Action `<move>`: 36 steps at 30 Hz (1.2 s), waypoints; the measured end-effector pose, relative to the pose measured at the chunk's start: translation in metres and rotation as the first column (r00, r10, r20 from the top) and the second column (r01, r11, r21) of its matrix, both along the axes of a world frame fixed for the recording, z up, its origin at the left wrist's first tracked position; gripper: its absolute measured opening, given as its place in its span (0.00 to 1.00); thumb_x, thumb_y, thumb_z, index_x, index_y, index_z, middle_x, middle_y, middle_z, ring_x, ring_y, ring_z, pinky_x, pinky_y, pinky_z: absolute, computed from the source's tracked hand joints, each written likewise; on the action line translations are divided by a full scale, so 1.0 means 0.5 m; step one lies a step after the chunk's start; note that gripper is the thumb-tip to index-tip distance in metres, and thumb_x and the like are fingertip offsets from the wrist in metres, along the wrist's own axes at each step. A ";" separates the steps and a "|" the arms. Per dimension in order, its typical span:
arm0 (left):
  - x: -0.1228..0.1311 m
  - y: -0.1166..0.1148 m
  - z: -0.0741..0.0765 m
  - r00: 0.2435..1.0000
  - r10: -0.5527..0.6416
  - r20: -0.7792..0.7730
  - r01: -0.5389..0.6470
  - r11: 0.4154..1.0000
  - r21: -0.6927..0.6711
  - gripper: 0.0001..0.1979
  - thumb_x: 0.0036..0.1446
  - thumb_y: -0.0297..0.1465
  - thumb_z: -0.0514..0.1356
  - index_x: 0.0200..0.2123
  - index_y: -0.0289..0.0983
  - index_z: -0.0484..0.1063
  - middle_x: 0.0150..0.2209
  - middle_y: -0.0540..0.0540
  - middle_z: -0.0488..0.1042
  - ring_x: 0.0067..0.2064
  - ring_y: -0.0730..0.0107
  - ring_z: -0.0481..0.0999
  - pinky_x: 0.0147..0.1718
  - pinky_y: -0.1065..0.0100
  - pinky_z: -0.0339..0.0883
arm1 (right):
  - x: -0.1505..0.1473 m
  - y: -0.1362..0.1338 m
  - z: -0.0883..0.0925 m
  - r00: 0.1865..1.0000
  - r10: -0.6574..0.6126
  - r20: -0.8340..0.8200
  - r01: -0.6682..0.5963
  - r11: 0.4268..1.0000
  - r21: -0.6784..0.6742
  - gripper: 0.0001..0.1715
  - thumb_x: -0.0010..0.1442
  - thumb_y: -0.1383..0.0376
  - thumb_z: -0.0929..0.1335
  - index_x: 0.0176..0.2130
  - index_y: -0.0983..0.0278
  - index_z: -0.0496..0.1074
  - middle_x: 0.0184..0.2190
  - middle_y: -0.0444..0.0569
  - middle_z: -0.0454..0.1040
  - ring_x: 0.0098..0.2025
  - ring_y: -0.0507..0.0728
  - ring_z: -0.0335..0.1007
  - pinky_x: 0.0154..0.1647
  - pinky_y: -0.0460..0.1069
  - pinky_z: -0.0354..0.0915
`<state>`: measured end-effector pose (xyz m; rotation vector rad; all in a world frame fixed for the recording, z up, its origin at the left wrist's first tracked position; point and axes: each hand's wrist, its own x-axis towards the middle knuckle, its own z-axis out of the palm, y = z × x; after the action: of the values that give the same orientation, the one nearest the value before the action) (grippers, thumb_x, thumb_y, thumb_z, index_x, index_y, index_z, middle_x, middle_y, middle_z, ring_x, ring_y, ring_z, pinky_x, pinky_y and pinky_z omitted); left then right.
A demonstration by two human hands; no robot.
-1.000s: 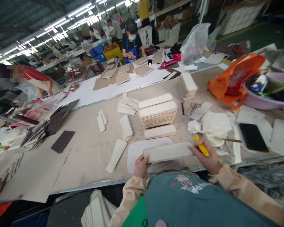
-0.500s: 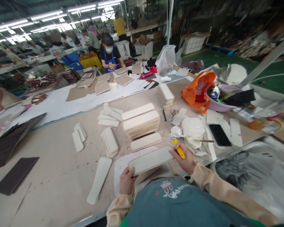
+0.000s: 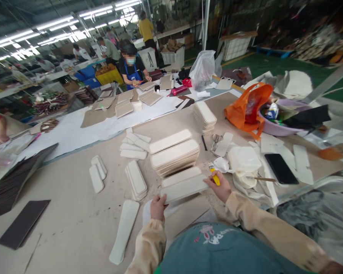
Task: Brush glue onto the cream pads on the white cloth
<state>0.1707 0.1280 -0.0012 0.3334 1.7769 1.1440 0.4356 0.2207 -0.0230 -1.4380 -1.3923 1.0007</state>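
A long cream panel (image 3: 184, 189) with rounded ends is held level just above the near edge of the table (image 3: 68, 213), one end in each hand. The left hand (image 3: 157, 207) has its fingers clenched on the panel's near-left end. The right hand (image 3: 222, 186) grips the far-right end and also clasps a yellow-handled brush (image 3: 215, 177), whose white bristles point away from the person.

Just beyond the panel lies a single like piece (image 3: 180, 176), and past that a tall stack of panels (image 3: 175, 156). Left of the panel sit a small pile of narrower pieces (image 3: 136, 179) and a long flat strip (image 3: 124, 230). Right of it are crumpled white cloths (image 3: 244, 165), a black phone (image 3: 280, 168) and scissors (image 3: 215, 140). Farther right of the panel stand an orange bag (image 3: 247, 106) and a lilac basin (image 3: 277, 127). Far beyond the panel, a person in a blue apron (image 3: 131, 70) works at the table.
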 end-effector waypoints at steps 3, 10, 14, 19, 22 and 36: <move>-0.020 0.040 -0.032 0.982 -0.071 -0.177 0.061 0.996 -0.063 0.17 0.39 0.44 0.62 0.25 0.37 0.66 0.23 0.50 0.69 0.27 0.72 0.70 0.26 0.70 0.66 | -0.020 0.040 -0.022 0.999 0.007 0.044 -0.006 1.000 -0.018 0.23 0.46 0.49 0.69 0.32 0.59 0.58 0.23 0.40 0.68 0.24 0.53 0.64 0.27 0.50 0.63; -0.048 0.098 -0.073 0.877 -0.225 -0.424 0.147 0.967 -0.210 0.12 0.44 0.41 0.60 0.21 0.38 0.66 0.18 0.52 0.65 0.24 0.71 0.67 0.27 0.69 0.61 | -0.053 0.104 -0.072 0.989 -0.041 0.145 0.047 0.998 -0.043 0.20 0.48 0.50 0.68 0.31 0.59 0.59 0.24 0.41 0.68 0.25 0.54 0.66 0.30 0.52 0.65; -0.057 0.112 -0.085 0.812 -0.299 -0.501 0.166 0.942 -0.292 0.12 0.45 0.41 0.60 0.22 0.39 0.67 0.19 0.51 0.67 0.26 0.68 0.69 0.29 0.68 0.59 | -0.059 0.118 -0.092 0.972 -0.037 0.232 0.052 0.997 -0.056 0.20 0.49 0.49 0.68 0.32 0.59 0.59 0.24 0.42 0.69 0.25 0.55 0.67 0.29 0.52 0.64; -0.065 0.110 -0.103 0.765 -0.341 -0.547 0.173 0.926 -0.335 0.11 0.47 0.39 0.60 0.29 0.37 0.70 0.26 0.47 0.72 0.30 0.66 0.72 0.33 0.67 0.60 | -0.057 0.118 -0.101 0.944 0.000 0.329 0.007 1.000 -0.022 0.19 0.51 0.48 0.65 0.32 0.59 0.60 0.24 0.44 0.70 0.24 0.55 0.67 0.26 0.51 0.62; -0.070 0.092 -0.106 0.740 -0.343 -0.578 0.181 0.930 -0.321 0.16 0.48 0.39 0.59 0.38 0.35 0.70 0.33 0.45 0.73 0.32 0.67 0.72 0.37 0.66 0.62 | -0.045 0.113 -0.095 0.938 0.004 0.346 0.002 1.000 -0.017 0.19 0.51 0.48 0.65 0.33 0.60 0.61 0.26 0.46 0.71 0.26 0.56 0.68 0.27 0.51 0.63; -0.074 -0.214 -0.164 0.307 -0.600 -0.739 0.613 0.718 -0.329 0.28 0.45 0.46 0.57 0.45 0.33 0.70 0.47 0.36 0.70 0.50 0.53 0.69 0.52 0.56 0.61 | 0.173 -0.088 0.072 0.988 0.022 0.155 -0.025 1.000 0.018 0.14 0.56 0.51 0.63 0.34 0.59 0.67 0.24 0.43 0.69 0.25 0.54 0.66 0.28 0.49 0.64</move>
<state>0.1339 0.0208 -0.0831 1.6483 2.0660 0.3905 0.5221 0.1767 0.0129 -1.5147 -1.5293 0.9030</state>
